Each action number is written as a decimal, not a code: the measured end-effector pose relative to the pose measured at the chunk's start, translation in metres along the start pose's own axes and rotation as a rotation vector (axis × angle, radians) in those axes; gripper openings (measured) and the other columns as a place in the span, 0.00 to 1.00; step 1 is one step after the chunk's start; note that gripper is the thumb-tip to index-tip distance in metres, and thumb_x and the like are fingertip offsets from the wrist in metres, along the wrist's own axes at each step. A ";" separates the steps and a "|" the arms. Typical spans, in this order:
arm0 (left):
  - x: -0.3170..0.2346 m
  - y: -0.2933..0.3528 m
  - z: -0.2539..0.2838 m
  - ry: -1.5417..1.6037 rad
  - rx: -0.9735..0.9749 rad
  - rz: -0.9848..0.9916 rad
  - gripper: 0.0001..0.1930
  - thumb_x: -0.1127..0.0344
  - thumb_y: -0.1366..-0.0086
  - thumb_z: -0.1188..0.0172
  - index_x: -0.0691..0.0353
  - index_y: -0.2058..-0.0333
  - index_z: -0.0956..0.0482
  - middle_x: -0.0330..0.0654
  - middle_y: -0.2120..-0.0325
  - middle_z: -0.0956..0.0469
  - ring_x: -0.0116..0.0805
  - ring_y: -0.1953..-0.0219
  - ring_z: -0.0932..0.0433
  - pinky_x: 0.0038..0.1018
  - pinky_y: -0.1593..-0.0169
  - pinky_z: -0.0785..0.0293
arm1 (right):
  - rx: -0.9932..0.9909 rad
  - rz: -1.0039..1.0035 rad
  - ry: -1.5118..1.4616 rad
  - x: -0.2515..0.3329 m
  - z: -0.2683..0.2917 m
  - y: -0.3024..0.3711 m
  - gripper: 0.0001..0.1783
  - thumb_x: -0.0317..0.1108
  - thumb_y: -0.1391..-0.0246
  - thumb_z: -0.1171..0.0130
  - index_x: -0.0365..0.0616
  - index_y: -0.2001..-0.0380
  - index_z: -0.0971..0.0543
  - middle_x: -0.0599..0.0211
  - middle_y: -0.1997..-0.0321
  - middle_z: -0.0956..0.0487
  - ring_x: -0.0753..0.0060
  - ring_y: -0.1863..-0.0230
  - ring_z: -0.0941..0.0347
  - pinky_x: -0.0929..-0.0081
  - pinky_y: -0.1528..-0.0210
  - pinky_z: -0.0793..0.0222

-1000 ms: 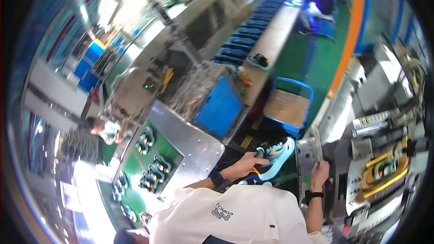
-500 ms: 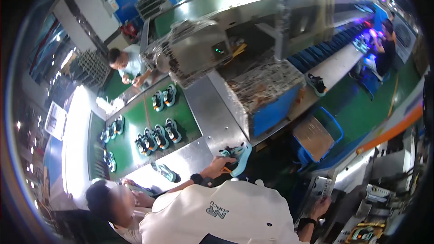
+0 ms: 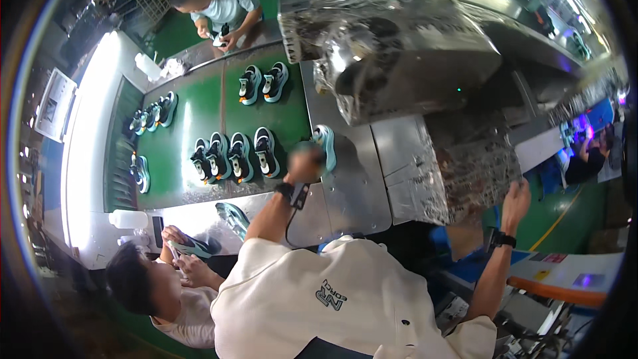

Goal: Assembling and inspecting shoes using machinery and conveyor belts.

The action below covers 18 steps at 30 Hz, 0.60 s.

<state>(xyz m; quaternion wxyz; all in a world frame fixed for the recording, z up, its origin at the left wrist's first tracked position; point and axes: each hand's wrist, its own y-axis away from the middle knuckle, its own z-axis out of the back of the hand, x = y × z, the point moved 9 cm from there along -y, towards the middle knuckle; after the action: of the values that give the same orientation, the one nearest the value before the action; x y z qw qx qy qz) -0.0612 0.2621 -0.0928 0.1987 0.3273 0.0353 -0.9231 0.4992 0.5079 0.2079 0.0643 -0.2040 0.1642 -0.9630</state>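
My left hand (image 3: pixel 307 163), blurred by motion, is closed on a pale blue-soled sneaker (image 3: pixel 325 145) over the metal strip along the green belt's right end. Just left of it, several dark sneakers with pale soles stand in a row, the nearest being one sneaker (image 3: pixel 266 153). My right hand (image 3: pixel 516 203) is raised at the right, its fingers stretched up beside the corner of a foil-wrapped box (image 3: pixel 472 173). Nothing shows in that hand, and whether its fingertips touch the foil I cannot tell.
More sneakers (image 3: pixel 262 83) stand farther back on the green belt (image 3: pixel 199 113). At left, a co-worker (image 3: pixel 173 286) handles a shoe; another person (image 3: pixel 219 6) works across the belt. A foil-covered machine (image 3: pixel 405 53) stands ahead, and an orange-edged table (image 3: pixel 558 286) at right.
The view has swung left. My left hand has carried the sneaker forward to the belt's end beside the row. My right hand has risen from the machinery at lower right to the foil-wrapped box.
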 end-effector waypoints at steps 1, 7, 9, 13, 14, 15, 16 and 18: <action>0.019 -0.027 0.001 -0.026 0.035 0.067 0.32 0.62 0.61 0.24 0.52 0.52 0.22 0.41 0.60 0.19 0.40 0.58 0.19 0.35 0.56 0.27 | -0.053 -0.031 0.154 -0.015 -0.002 -0.012 0.22 0.40 0.38 0.49 0.33 0.48 0.27 0.48 0.50 0.24 0.46 0.52 0.27 0.58 0.48 0.30; 0.075 -0.185 0.036 -0.406 -0.031 -0.052 0.21 0.60 0.56 0.30 0.52 0.60 0.21 0.41 0.62 0.18 0.37 0.60 0.19 0.35 0.60 0.28 | 0.058 0.003 0.421 -0.057 -0.016 -0.039 0.25 0.42 0.37 0.52 0.30 0.46 0.29 0.43 0.50 0.25 0.41 0.48 0.30 0.52 0.45 0.34; 0.207 -0.189 0.097 0.181 -0.271 0.096 0.16 0.62 0.53 0.34 0.54 0.63 0.21 0.43 0.65 0.18 0.37 0.61 0.20 0.34 0.59 0.27 | -0.028 0.125 0.166 -0.046 -0.052 -0.055 0.23 0.42 0.37 0.53 0.32 0.49 0.27 0.42 0.54 0.23 0.40 0.52 0.28 0.55 0.48 0.33; 0.121 -0.208 0.106 -0.192 -0.462 -0.366 0.13 0.66 0.42 0.43 0.60 0.58 0.20 0.44 0.61 0.19 0.48 0.54 0.24 0.40 0.48 0.31 | 0.088 0.058 0.133 -0.050 -0.060 -0.060 0.18 0.39 0.36 0.55 0.34 0.55 0.26 0.41 0.59 0.24 0.39 0.56 0.28 0.56 0.53 0.33; 0.074 -0.220 0.093 -0.115 -0.395 -0.376 0.13 0.66 0.41 0.43 0.60 0.58 0.20 0.45 0.61 0.19 0.49 0.53 0.25 0.40 0.48 0.32 | 0.042 0.034 0.163 -0.075 -0.031 -0.054 0.16 0.39 0.36 0.56 0.35 0.58 0.27 0.40 0.60 0.25 0.39 0.57 0.28 0.55 0.55 0.33; 0.060 -0.202 0.094 -0.099 -0.338 -0.348 0.13 0.65 0.41 0.43 0.61 0.58 0.20 0.45 0.60 0.19 0.49 0.52 0.25 0.40 0.47 0.32 | 0.091 -0.019 0.197 -0.064 -0.029 -0.058 0.15 0.37 0.36 0.55 0.35 0.61 0.27 0.40 0.62 0.25 0.38 0.59 0.28 0.54 0.57 0.33; 0.055 -0.173 0.101 -0.127 -0.304 -0.326 0.13 0.65 0.40 0.44 0.61 0.58 0.20 0.46 0.60 0.19 0.50 0.52 0.25 0.40 0.46 0.33 | 0.149 -0.070 0.217 -0.052 -0.035 -0.067 0.13 0.36 0.37 0.55 0.36 0.63 0.28 0.40 0.63 0.25 0.38 0.60 0.29 0.53 0.58 0.34; 0.038 -0.117 0.112 -0.279 -0.283 -0.341 0.13 0.64 0.39 0.44 0.61 0.57 0.20 0.47 0.59 0.20 0.51 0.51 0.26 0.41 0.45 0.33 | 0.097 0.108 0.197 -0.060 -0.046 -0.085 0.17 0.38 0.37 0.57 0.34 0.70 0.27 0.39 0.67 0.25 0.34 0.63 0.30 0.53 0.62 0.33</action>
<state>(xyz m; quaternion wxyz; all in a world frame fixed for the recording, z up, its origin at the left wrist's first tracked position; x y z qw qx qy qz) -0.2003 0.3347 -0.0364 0.0869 0.1552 0.1912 -0.9653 0.5299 0.6127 0.1754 0.1093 -0.0960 0.1339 -0.9803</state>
